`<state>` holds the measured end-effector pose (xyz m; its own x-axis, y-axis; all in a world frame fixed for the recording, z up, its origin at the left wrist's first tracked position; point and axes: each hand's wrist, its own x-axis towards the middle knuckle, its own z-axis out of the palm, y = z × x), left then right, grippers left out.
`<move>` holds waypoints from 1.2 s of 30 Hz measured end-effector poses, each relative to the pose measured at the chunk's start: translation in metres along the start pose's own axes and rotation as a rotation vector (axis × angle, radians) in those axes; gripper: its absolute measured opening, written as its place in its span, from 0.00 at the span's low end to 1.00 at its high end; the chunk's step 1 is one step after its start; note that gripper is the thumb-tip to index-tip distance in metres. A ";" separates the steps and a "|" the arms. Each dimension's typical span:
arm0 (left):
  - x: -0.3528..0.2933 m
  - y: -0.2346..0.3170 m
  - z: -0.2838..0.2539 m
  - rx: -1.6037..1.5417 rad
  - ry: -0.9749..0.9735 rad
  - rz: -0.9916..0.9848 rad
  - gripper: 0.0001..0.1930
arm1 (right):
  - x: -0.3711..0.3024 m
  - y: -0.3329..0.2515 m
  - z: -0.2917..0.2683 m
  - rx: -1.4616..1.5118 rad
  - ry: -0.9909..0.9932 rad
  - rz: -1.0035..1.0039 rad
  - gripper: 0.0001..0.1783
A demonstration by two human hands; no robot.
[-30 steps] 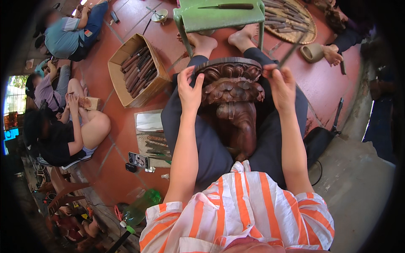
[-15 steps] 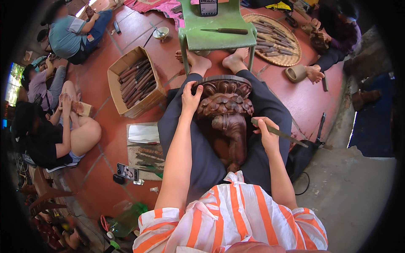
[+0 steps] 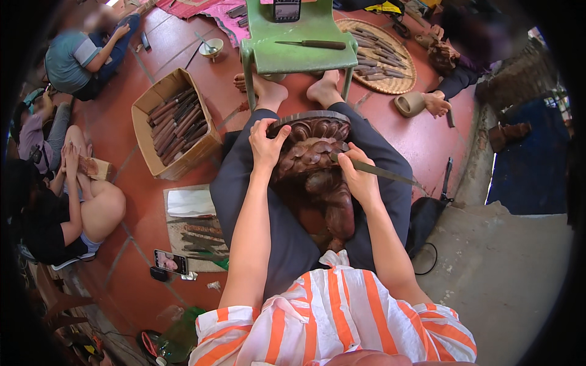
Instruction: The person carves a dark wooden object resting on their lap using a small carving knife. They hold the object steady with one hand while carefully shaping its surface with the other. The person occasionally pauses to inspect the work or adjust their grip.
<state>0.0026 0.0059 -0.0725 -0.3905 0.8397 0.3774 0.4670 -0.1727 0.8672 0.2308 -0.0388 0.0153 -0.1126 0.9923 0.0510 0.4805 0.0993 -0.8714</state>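
A dark brown wood carving (image 3: pixel 329 183) stands between my legs, with a flat round top, a band of carved leaves and a curved leg-like part below. My left hand (image 3: pixel 267 143) grips its upper left edge, thumb on the near side and fingers over the rim. In my right hand (image 3: pixel 361 178) is a long, flat grey file (image 3: pixel 390 175), its far end pointing out to the right. The file's inner end meets the right side of the leaf band; the fingers partly hide the contact.
A green plastic chair (image 3: pixel 299 59) ahead bears a knife (image 3: pixel 311 44) and a phone (image 3: pixel 287 10). Tools fill a cardboard box (image 3: pixel 142 122) at left and a woven tray (image 3: pixel 408 82) at right. Files (image 3: pixel 204 241) lie on a mat. Several people sit around.
My right hand has moved up and left, bringing the file from beside the lower part onto the leaf band. The left hand stays at the rim. The view has shifted slightly.
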 end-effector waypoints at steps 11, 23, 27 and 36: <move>-0.003 0.001 -0.001 0.023 0.013 -0.011 0.26 | -0.002 -0.006 -0.002 0.020 -0.009 0.017 0.10; -0.002 0.002 0.001 0.034 0.017 -0.047 0.26 | -0.002 -0.004 -0.003 -0.086 0.014 -0.113 0.09; -0.003 0.003 0.003 0.010 0.022 -0.032 0.26 | -0.003 0.010 -0.008 0.077 0.016 -0.049 0.08; -0.003 0.000 0.004 -0.005 0.052 -0.023 0.27 | -0.005 0.010 -0.005 0.014 0.052 -0.132 0.07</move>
<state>0.0075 0.0056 -0.0749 -0.4422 0.8154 0.3737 0.4534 -0.1564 0.8775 0.2404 -0.0428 0.0089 -0.1286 0.9732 0.1907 0.4518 0.2287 -0.8623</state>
